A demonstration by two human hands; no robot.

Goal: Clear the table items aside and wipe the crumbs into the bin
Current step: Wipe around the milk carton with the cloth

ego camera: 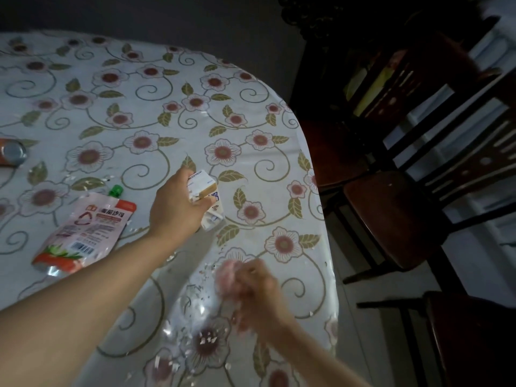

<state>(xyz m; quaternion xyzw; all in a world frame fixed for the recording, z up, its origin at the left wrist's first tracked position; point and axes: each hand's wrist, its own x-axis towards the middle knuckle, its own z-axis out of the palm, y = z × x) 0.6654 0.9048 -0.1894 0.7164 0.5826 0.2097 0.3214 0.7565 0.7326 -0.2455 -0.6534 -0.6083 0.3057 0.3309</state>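
My left hand [178,205] grips a small white and tan carton [208,201] and holds it over the middle of the flowered table [139,113]. My right hand [259,291], blurred by motion, is closed on a pink cloth [227,270] pressed to the tabletop near the right edge. White crumbs [206,340] lie scattered on the cloth-covered surface in front of me, below and left of the right hand. A red and white sauce pouch with a green cap [83,230] lies flat to the left of my left forearm.
A can [12,152] rests at the far left edge of the view. Dark wooden chairs [405,213] stand close along the table's right side. No bin is in view.
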